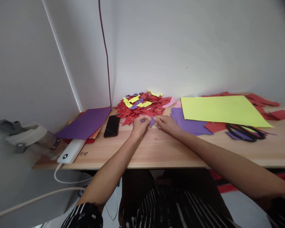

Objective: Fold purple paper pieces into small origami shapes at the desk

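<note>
Between my two hands is a small piece of purple paper (151, 121), pinched from both sides just above the table. My left hand (141, 124) has thumb and fingers closed on its left edge. On the other side, my right hand (165, 123) grips its right edge. Much of the paper is hidden by my fingers, so its exact shape is unclear. Right behind my hands lies a heap of folded paper pieces (142, 110), mostly red with some yellow and purple. A stack of purple sheets (192, 126) lies to the right of my right hand.
A large yellow sheet (223, 109) covers red paper at the right, with black-handled scissors (245, 133) in front. At left are a black phone (111, 126), stacked colored paper topped with purple (86, 122), a white power bank (71, 151) with a cable, and a bottle (38, 139).
</note>
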Motion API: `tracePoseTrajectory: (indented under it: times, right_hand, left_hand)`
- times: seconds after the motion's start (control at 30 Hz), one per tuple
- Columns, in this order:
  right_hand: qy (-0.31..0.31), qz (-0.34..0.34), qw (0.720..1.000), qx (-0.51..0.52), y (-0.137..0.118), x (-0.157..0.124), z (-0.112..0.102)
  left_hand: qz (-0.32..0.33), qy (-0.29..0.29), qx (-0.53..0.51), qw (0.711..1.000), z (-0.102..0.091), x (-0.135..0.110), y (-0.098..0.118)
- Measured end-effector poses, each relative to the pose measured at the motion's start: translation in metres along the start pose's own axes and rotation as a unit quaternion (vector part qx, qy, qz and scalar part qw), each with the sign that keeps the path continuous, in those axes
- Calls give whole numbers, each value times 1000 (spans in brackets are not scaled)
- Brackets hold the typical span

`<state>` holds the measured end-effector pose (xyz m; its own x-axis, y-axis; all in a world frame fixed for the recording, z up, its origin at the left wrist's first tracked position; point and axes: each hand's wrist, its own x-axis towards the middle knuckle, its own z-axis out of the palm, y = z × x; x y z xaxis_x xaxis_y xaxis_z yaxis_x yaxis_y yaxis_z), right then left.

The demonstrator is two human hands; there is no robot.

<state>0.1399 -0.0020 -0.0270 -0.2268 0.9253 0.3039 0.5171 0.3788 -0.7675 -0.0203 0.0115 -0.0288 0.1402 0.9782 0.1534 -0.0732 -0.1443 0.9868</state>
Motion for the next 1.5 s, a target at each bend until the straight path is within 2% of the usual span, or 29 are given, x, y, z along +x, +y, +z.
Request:
tracePoseTrajectory:
  times: [0.13, 0.3, 0.5, 0.63, 0.83, 0.97, 1.1, 1.27, 1.4, 1.5]
  right_hand:
    - [-5, -4, 1000, 14, 1, 1, 1]
    - [16, -30, 999, -33, -2, 0, -2]
    - [24, -1, 1000, -12, -5, -1, -2]
    - [11, -12, 1000, 1, -4, 0, -1]
    - [42, 5, 999, 8, 2, 1, -4]
    - [28, 22, 998, 43, 2, 2, -4]
    - [9, -13, 995, 102, -5, 1, -4]
    - [-2, -77, 992, 99, -10, -2, -6]
    - [-27, -85, 988, 128, -7, 0, -6]
    - [-35, -93, 991, 92, -5, -1, -8]
  left_hand:
    - [4, -22, 0, 1000, 1, -1, 0]
    - [-6, -51, -5, 999, 2, -3, 0]
    - [-2, -34, 7, 999, 0, 0, -1]
    - [0, -39, 11, 999, 1, -1, -1]
    - [-61, -55, -20, 996, 5, -3, 4]
    - [-74, -16, -39, 996, 5, -4, 9]
    - [-66, 28, -39, 997, 2, -3, 15]
    - [-47, 46, -36, 997, 0, -1, 18]
    - [-47, 53, -36, 997, -2, -2, 21]
    - [-54, 59, -43, 996, -4, -3, 23]
